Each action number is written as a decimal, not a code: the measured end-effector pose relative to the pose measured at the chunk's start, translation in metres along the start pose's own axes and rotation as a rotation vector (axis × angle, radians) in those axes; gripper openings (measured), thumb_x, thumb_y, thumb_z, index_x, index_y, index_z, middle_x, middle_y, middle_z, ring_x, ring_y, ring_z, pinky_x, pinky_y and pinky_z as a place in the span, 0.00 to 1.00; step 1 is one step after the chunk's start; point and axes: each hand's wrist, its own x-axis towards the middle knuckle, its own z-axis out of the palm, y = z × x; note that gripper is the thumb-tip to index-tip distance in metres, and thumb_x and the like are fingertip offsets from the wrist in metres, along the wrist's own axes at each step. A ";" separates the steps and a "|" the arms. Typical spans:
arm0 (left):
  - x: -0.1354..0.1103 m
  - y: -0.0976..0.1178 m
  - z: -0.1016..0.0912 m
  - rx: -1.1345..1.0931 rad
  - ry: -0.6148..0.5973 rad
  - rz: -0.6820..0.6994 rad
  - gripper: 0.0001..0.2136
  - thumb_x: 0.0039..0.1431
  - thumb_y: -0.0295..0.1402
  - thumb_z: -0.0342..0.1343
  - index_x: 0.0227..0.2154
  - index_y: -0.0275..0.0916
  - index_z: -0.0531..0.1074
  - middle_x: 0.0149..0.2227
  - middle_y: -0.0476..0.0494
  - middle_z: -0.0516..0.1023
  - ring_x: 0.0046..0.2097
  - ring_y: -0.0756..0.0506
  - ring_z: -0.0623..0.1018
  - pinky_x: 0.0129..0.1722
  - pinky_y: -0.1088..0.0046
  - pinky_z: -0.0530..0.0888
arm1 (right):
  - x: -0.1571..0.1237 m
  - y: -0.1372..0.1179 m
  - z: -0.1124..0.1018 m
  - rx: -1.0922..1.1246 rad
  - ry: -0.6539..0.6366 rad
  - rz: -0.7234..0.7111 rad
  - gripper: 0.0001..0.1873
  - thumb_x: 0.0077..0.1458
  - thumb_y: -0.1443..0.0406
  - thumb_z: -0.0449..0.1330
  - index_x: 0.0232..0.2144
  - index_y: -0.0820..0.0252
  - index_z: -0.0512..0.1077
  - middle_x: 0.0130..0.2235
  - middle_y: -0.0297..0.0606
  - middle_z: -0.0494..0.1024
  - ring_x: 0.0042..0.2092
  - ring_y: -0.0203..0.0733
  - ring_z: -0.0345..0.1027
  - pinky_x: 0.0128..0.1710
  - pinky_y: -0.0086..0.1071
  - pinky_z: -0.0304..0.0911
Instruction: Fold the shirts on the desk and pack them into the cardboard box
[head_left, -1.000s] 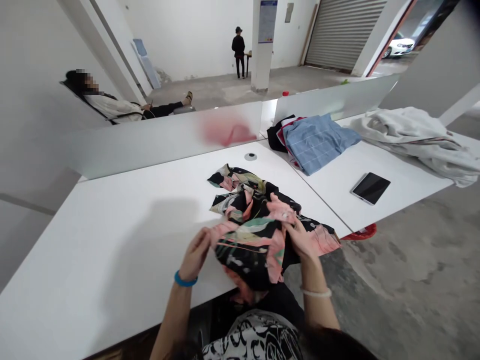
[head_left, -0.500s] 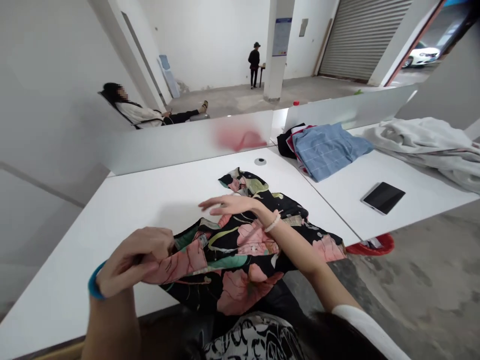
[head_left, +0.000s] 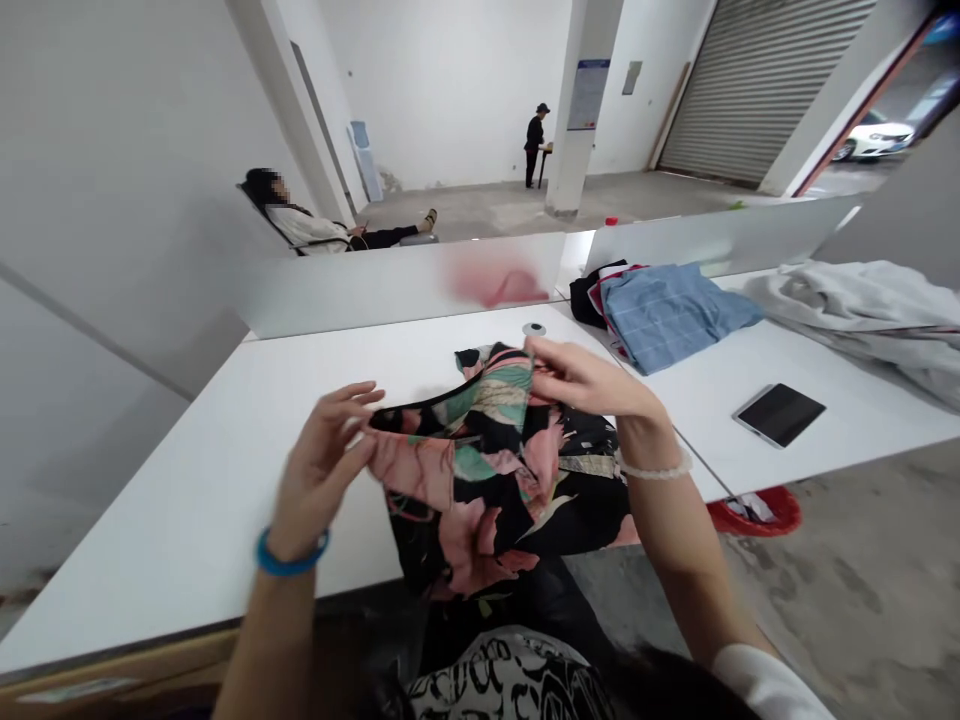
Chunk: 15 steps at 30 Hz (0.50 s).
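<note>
A black garment with pink flowers and green patches [head_left: 487, 490] is bunched at the table's front edge, its lower part hanging over my lap. My left hand [head_left: 322, 465], with a blue band at the wrist, pinches the garment's left corner between thumb and fingers, other fingers loosely raised. Opposite it, my right hand [head_left: 592, 380], wearing a pale beaded bracelet, grips a lifted fold of the same cloth. Between both hands the upper edge is stretched and slightly raised, showing the inside. The garment's exact kind cannot be made out.
On the white table [head_left: 225, 450], folded blue clothes [head_left: 675, 310], white cloth [head_left: 862, 300] and a dark-screened tablet [head_left: 780, 413] lie to the right. A frosted divider [head_left: 360, 285] runs along the back. A red basket [head_left: 780, 510] stands below. Two people are beyond the divider.
My right hand has gone from hovering open over the garment to gripping its fold, farther right. My left hand has shifted right and up with the corner. The cloth's upper edge is lifted.
</note>
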 end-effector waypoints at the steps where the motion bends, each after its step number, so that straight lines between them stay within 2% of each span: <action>1: -0.008 -0.011 0.020 -0.104 0.050 -0.099 0.14 0.59 0.35 0.52 0.49 0.45 0.65 0.55 0.41 0.66 0.54 0.43 0.70 0.51 0.61 0.71 | -0.008 -0.007 -0.006 -0.035 0.087 0.025 0.09 0.60 0.64 0.51 0.28 0.57 0.55 0.25 0.27 0.57 0.26 0.30 0.48 0.26 0.26 0.48; 2: -0.018 -0.020 0.040 -0.191 0.007 -0.196 0.19 0.59 0.38 0.51 0.54 0.45 0.61 0.57 0.39 0.65 0.53 0.43 0.71 0.50 0.63 0.72 | -0.015 -0.013 -0.011 -0.072 0.174 0.049 0.08 0.60 0.65 0.50 0.29 0.57 0.56 0.24 0.26 0.57 0.26 0.30 0.48 0.25 0.26 0.47; 3: -0.030 -0.028 0.060 -0.255 -0.085 -0.274 0.24 0.59 0.42 0.51 0.57 0.45 0.58 0.57 0.37 0.66 0.52 0.43 0.72 0.48 0.63 0.72 | -0.022 -0.019 -0.014 -0.113 0.257 0.076 0.07 0.59 0.66 0.50 0.29 0.57 0.56 0.23 0.26 0.56 0.25 0.30 0.48 0.25 0.26 0.47; 5: -0.055 -0.037 0.097 -0.241 -0.349 -0.396 0.32 0.51 0.44 0.58 0.58 0.43 0.57 0.55 0.36 0.69 0.51 0.42 0.73 0.48 0.64 0.72 | -0.034 -0.028 -0.018 -0.212 0.419 0.139 0.05 0.59 0.67 0.49 0.30 0.57 0.58 0.22 0.25 0.55 0.23 0.30 0.47 0.23 0.26 0.46; 7: -0.076 -0.041 0.125 -0.053 -0.527 -0.482 0.25 0.48 0.44 0.60 0.49 0.40 0.69 0.47 0.37 0.76 0.46 0.41 0.75 0.46 0.64 0.72 | -0.044 -0.036 -0.018 -0.304 0.563 0.198 0.04 0.59 0.66 0.49 0.31 0.56 0.60 0.22 0.25 0.54 0.22 0.30 0.47 0.22 0.26 0.46; 9: -0.087 -0.044 0.137 0.139 -0.552 -0.538 0.14 0.53 0.44 0.54 0.34 0.38 0.75 0.36 0.39 0.79 0.38 0.41 0.77 0.42 0.64 0.72 | -0.056 -0.045 -0.017 -0.371 0.691 0.247 0.04 0.59 0.64 0.48 0.32 0.55 0.61 0.22 0.26 0.54 0.22 0.31 0.49 0.22 0.27 0.47; 11: -0.086 -0.048 0.126 0.144 -0.469 -0.556 0.14 0.55 0.42 0.50 0.28 0.38 0.75 0.31 0.40 0.79 0.35 0.41 0.77 0.38 0.65 0.72 | -0.071 -0.057 -0.016 -0.432 0.800 0.301 0.04 0.59 0.62 0.48 0.33 0.54 0.62 0.21 0.27 0.56 0.21 0.32 0.50 0.21 0.28 0.48; 12: -0.081 -0.048 0.112 0.078 -0.403 -0.551 0.13 0.53 0.41 0.51 0.28 0.38 0.75 0.31 0.42 0.80 0.35 0.41 0.77 0.37 0.66 0.72 | -0.080 -0.065 -0.015 -0.475 0.840 0.337 0.04 0.59 0.62 0.49 0.33 0.52 0.62 0.21 0.27 0.57 0.21 0.34 0.50 0.20 0.30 0.49; 14: -0.069 -0.044 0.066 -0.082 -0.262 -0.535 0.10 0.47 0.38 0.56 0.30 0.39 0.75 0.31 0.45 0.80 0.35 0.43 0.77 0.34 0.69 0.73 | -0.101 -0.082 -0.011 -0.592 0.881 0.419 0.04 0.59 0.60 0.50 0.34 0.49 0.64 0.20 0.29 0.61 0.20 0.36 0.52 0.20 0.32 0.51; 15: -0.063 -0.039 0.039 -0.116 -0.213 -0.529 0.08 0.45 0.36 0.58 0.28 0.39 0.75 0.28 0.48 0.79 0.31 0.44 0.76 0.30 0.71 0.72 | -0.111 -0.092 -0.008 -0.650 0.887 0.456 0.04 0.58 0.59 0.51 0.35 0.46 0.66 0.20 0.30 0.64 0.19 0.37 0.54 0.20 0.34 0.51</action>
